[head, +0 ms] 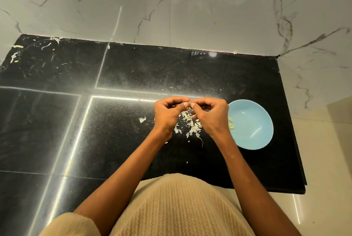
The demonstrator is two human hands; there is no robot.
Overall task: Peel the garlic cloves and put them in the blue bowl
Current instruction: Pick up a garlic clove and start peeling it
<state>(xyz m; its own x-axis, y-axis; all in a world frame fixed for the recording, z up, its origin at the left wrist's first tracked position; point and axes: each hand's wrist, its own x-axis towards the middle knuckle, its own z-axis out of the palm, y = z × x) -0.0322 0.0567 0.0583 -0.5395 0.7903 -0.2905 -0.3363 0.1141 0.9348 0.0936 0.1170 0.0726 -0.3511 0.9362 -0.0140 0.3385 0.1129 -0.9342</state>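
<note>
My left hand (168,112) and my right hand (210,114) meet above the black counter, thumbs and forefingers pinching one small garlic clove (190,104) between them; most of the clove is hidden by the fingertips. Below the hands lies a heap of white garlic skins (191,125). The blue bowl (253,140) stands just right of my right hand, with a few peeled cloves (230,122) at its left inner side.
The black stone counter (114,121) ends in a front edge at the lower right, with pale floor beyond. A marble wall (171,7) rises behind. Loose skin scraps (142,119) lie left of the hands and at the far left corner (17,52).
</note>
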